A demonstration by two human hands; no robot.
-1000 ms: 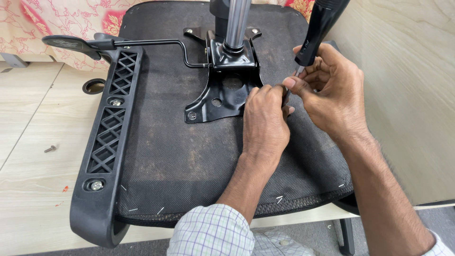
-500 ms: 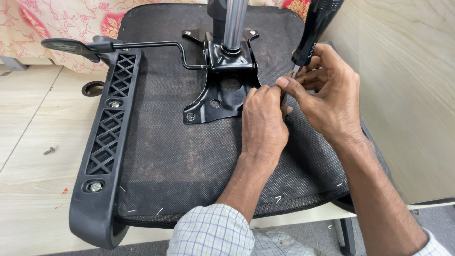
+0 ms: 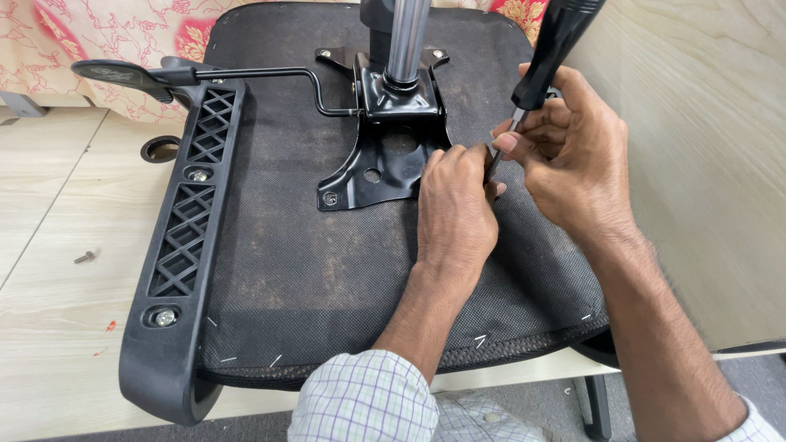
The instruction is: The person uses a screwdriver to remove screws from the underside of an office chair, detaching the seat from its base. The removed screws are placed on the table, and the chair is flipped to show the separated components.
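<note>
the right hand point(image 3: 573, 155) is gripping a screwdriver point(image 3: 544, 61) at the metal plate point(image 3: 385, 160) (near corner bolt in), the left hand point(image 3: 454, 205) is pinching its tip, that corner remaining unfinished.

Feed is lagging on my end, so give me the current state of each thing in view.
left hand: fingers curled at the plate corner
right hand: gripping the screwdriver
screwdriver: tilted, tip down between the hands
mounting plate: flat on the seat underside
armrest: bolted on
loose screw: lying on the table
</note>
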